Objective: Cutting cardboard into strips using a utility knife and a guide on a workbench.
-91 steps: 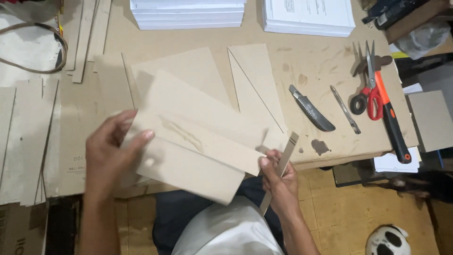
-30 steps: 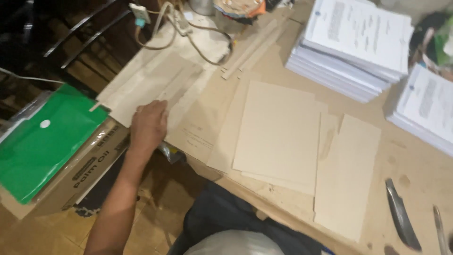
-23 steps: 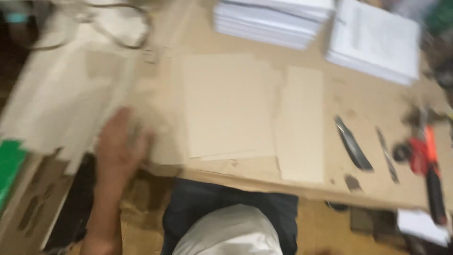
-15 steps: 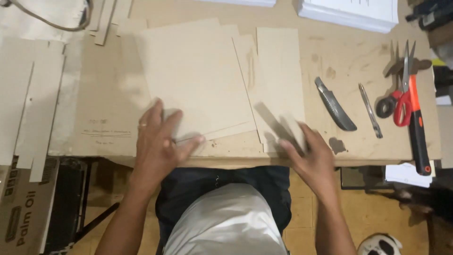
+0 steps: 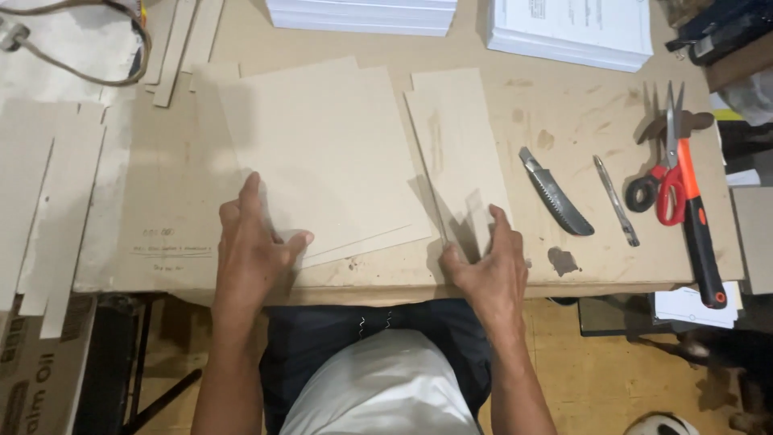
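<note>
My left hand (image 5: 254, 242) lies flat, fingers spread, on the near edge of a stack of large grey cardboard sheets (image 5: 330, 153) on the worktable. My right hand (image 5: 487, 266) grips the near end of a narrower cardboard strip (image 5: 459, 153) that lies just right of the stack; its left edge is lifted slightly off the table.
A utility knife (image 5: 555, 193), a thin metal blade (image 5: 616, 201), red-handled scissors (image 5: 664, 173) and an orange-and-black handled tool (image 5: 699, 242) lie to the right. Stacks of white paper (image 5: 572, 28) sit at the far edge. Cut cardboard strips (image 5: 48, 193) and a cable (image 5: 72, 72) lie left.
The view swung from the left side of the table back to the centre. My left hand came back onto the sheet stack and my right hand took hold of the narrow strip's near end.
</note>
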